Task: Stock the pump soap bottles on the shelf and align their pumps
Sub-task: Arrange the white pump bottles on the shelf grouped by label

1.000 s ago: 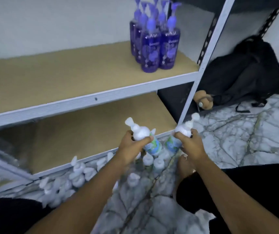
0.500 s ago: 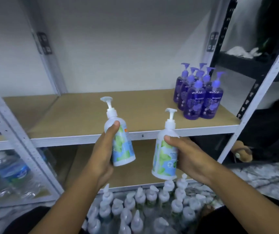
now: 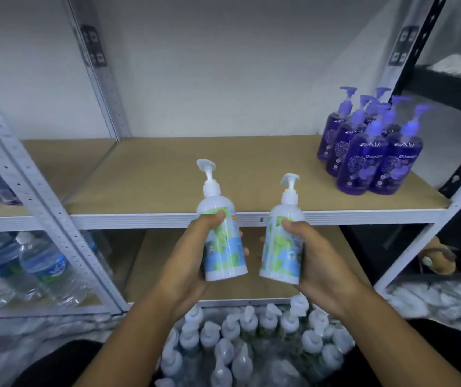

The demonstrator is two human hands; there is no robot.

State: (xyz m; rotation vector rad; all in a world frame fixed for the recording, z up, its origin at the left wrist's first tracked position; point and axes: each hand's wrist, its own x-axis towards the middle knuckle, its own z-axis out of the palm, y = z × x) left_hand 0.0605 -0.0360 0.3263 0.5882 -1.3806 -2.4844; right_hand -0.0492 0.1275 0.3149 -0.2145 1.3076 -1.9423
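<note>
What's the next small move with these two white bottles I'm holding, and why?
Probably raise both and set them upright on the middle shelf, beside the purple bottles. The left hand grips the left white bottle and the right hand the right white bottle, both roughly upright in front of the shelf edge with bases below it, and the board there is bare.
</note>
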